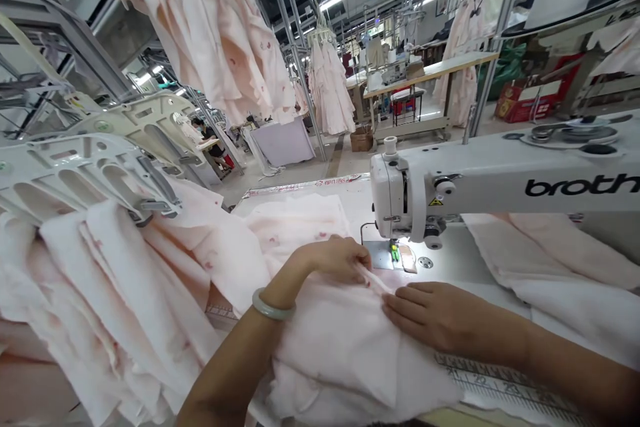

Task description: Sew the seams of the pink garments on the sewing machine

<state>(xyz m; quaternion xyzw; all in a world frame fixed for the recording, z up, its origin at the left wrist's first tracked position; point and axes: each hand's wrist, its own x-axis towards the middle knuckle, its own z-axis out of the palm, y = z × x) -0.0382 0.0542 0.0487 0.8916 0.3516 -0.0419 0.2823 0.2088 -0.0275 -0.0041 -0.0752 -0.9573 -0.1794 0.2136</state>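
A pale pink piece of fabric with small printed motifs lies over the front of the sewing machine table. My left hand, a pale bangle on its wrist, pinches a folded edge of this fabric just left of the needle area. Close by, my right hand has its fingers closed on the same edge, which runs as a narrow strip between both hands. Behind them is the head of the white sewing machine, its small lamp lit over the metal needle plate. A green clip-like part sits by the presser foot.
At left, several pink pieces hang from white clamp hangers. More pink garments hang overhead. Folded fabric lies under the machine arm at right. A printed ruler strip runs along the table's front edge.
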